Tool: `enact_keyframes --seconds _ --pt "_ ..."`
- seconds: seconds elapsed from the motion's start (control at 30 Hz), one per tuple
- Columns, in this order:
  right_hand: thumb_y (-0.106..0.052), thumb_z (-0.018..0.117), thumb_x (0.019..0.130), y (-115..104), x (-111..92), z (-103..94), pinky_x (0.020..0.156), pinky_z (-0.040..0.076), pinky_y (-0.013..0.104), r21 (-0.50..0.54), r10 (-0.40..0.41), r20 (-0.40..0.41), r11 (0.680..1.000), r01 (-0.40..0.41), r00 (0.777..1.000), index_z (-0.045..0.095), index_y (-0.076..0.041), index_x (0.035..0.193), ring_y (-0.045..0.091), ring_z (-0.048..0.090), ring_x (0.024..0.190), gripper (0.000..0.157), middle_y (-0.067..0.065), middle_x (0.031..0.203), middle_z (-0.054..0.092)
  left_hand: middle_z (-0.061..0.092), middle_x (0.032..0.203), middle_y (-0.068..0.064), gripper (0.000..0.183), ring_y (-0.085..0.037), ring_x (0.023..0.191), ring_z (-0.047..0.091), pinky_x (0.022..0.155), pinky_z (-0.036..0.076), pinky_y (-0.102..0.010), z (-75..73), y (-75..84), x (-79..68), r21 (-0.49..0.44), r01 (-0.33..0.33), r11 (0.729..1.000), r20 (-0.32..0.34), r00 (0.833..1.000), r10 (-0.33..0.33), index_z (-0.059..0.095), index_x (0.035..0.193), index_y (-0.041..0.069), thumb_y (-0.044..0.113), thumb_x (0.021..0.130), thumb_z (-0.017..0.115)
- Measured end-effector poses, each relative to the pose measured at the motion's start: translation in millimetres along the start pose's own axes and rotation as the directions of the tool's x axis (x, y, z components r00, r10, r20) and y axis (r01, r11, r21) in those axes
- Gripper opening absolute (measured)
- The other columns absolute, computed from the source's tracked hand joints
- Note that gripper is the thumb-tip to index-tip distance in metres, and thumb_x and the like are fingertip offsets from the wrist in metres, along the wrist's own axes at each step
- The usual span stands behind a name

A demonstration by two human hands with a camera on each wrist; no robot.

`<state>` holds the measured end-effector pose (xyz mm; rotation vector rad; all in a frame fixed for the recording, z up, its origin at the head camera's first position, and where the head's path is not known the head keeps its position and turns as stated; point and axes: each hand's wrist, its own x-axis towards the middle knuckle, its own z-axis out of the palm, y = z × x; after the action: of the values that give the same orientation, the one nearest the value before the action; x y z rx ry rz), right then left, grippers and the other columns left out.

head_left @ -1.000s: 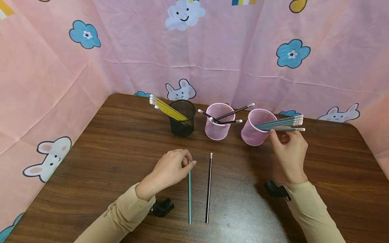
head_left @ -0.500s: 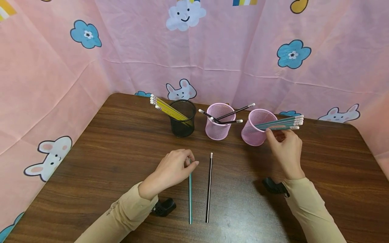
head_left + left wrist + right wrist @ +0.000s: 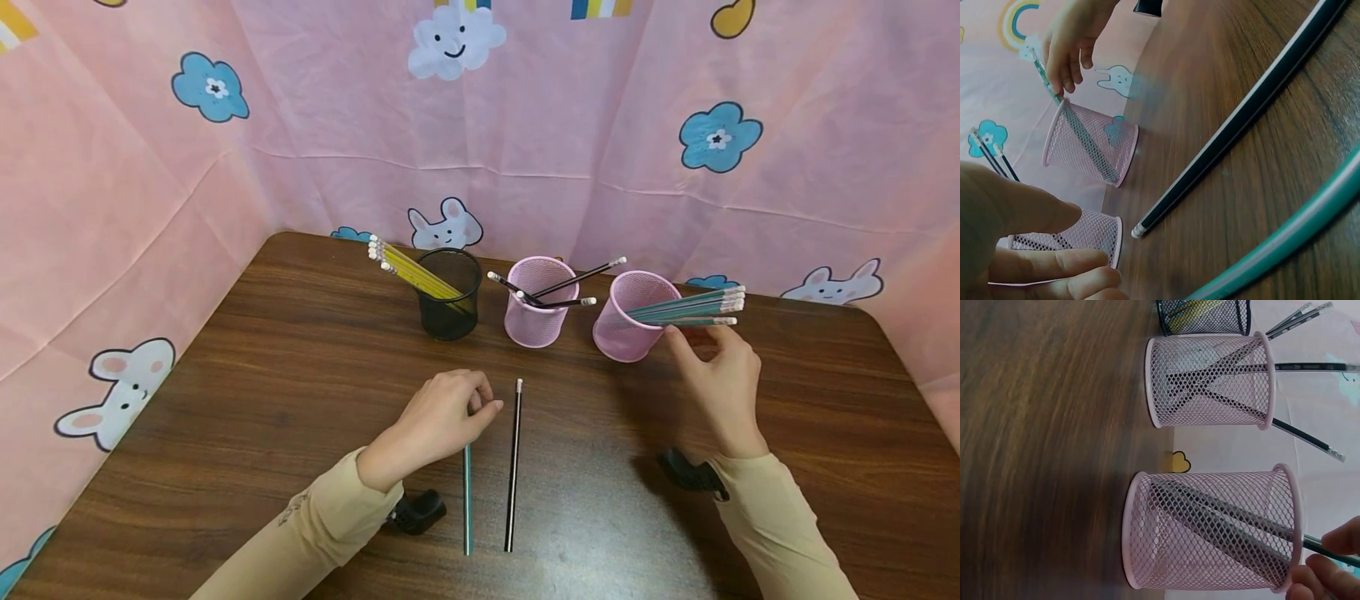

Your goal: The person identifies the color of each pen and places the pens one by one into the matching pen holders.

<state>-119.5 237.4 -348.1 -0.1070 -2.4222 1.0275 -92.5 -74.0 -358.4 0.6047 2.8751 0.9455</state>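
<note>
My left hand (image 3: 442, 417) hovers over the upper end of a green pencil (image 3: 468, 508) on the table, hiding that end. Thumb and fingers are apart in the left wrist view, holding nothing. Just right of it lies a black pencil (image 3: 513, 467), eraser end away from me. My right hand (image 3: 720, 375) is at the rim of the right pink mesh pencil cup (image 3: 624, 340), loosely around the nearest of several green pencils (image 3: 701, 321) leaning there. Its thumb (image 3: 1344, 537) and fingertips lie on either side of that pencil, seemingly without gripping it.
A middle pink mesh cup (image 3: 532, 327) holds several black pencils (image 3: 581, 279). Left of it stands a black mesh cup (image 3: 448, 321) with several yellow pencils (image 3: 412, 271). A patterned pink cloth (image 3: 337, 100) hangs behind the wooden table (image 3: 300, 333).
The right hand has lowered a green pencil into the right cup, let it go and drawn back slightly. My left hand has shifted a little rightward; both loose pencils lie where they were.
</note>
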Motion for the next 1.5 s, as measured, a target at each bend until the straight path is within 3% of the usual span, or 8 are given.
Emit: enact_keyframes --seconds 0.17,0.33,0.43,0.77,1.0,1.1,1.27,1.5 --pt "-0.021 0.07 0.086 2.8 -2.6 -5.0 0.061 0.038 0.008 -0.016 0.027 0.013 1.0 -0.027 1.0 0.071 0.0 0.099 -0.022 0.047 0.065 0.025 0.017 0.089 0.072 0.058 0.068 0.004 0.012 -0.006 0.056 0.05 0.054 0.041 -0.024 4.2 3.5 5.0 0.011 -0.012 1.0 -0.001 1.0 0.012 0.065 0.079 0.011 0.02 0.086 0.07" --pt "-0.021 0.069 0.087 2.5 -4.5 -9.2 0.06 0.04 0.009 -0.016 0.061 0.052 0.998 -0.06 0.997 0.072 -0.003 0.098 -0.017 0.051 0.066 0.021 -0.021 0.077 0.063 0.061 0.071 -0.001 0.012 -0.011 0.061 0.055 0.055 0.044 -0.027 8.2 7.0 9.9 0.021 -0.005 1.0 0.018 1.0 0.005 0.064 0.078 0.009 0.017 0.085 0.07" --pt "-0.021 0.068 0.087 1.7 -5.7 -11.4 0.059 0.041 0.007 -0.011 0.071 0.077 0.997 -0.07 0.994 0.072 -0.005 0.099 -0.017 0.053 0.067 0.02 -0.033 0.076 0.054 0.061 0.072 -0.003 0.013 -0.013 0.061 0.054 0.055 0.043 -0.028 11.3 8.3 11.9 0.03 -0.001 1.0 0.039 0.999 -0.001 0.063 0.076 0.009 0.017 0.084 0.071" --pt "-0.022 0.067 0.089 0.0 -12.3 -16.8 0.062 0.043 0.005 -0.007 0.021 0.14 1.0 -0.02 0.99 0.072 -0.007 0.101 -0.016 0.054 0.07 0.02 -0.025 0.079 0.059 0.059 0.067 0.0 0.025 -0.017 0.06 0.055 0.048 0.041 -0.032 19.1 12.0 19.1 0.117 0.045 0.992 0.141 0.988 -0.062 0.057 0.066 0.013 0.024 0.083 0.073" --pt "-0.02 0.067 0.09 -3.8 -17.6 -20.0 0.057 0.047 0.009 0.032 0.013 0.173 0.999 -0.019 0.985 0.071 -0.007 0.102 -0.011 0.059 0.065 0.018 -0.024 0.079 0.062 0.039 0.048 0.008 0.046 -0.01 0.049 0.041 0.043 0.033 -0.026 25.8 15.5 24.9 0.147 0.069 0.987 0.243 0.964 -0.104 0.044 0.05 0.016 0.028 0.085 0.071" --pt "-0.019 0.066 0.09 -4.2 -20.2 -19.6 0.056 0.048 0.011 0.043 0.013 0.192 0.999 -0.022 0.981 0.071 -0.007 0.103 -0.008 0.06 0.064 0.018 -0.021 0.081 0.063 0.038 0.046 0.007 0.051 -0.01 0.046 0.041 0.041 0.034 -0.027 28.7 18.5 25.7 0.183 0.071 0.981 0.277 0.953 -0.121 0.042 0.046 0.017 0.031 0.085 0.071" --pt "-0.018 0.067 0.09 -4.7 -22.6 -16.9 0.054 0.05 0.014 0.073 0.022 0.205 0.997 -0.038 0.979 0.07 -0.007 0.103 -0.005 0.061 0.06 0.018 -0.018 0.081 0.063 0.043 0.052 0.003 0.046 -0.012 0.048 0.043 0.041 0.036 -0.029 32.2 22.2 25.4 0.224 0.055 0.973 0.298 0.947 -0.122 0.042 0.049 0.017 0.027 0.085 0.069" --pt "-0.017 0.066 0.09 -3.7 -22.6 -13.9 0.053 0.05 0.014 0.075 0.009 0.221 0.997 -0.026 0.975 0.07 -0.004 0.103 -0.006 0.06 0.057 0.018 0.009 0.09 0.07 0.027 0.045 0.009 0.05 -0.009 0.045 0.028 0.038 0.025 -0.024 35.9 23.4 23.5 0.155 0.102 0.983 0.232 0.963 -0.137 0.032 0.046 0.019 0.019 0.082 0.066"
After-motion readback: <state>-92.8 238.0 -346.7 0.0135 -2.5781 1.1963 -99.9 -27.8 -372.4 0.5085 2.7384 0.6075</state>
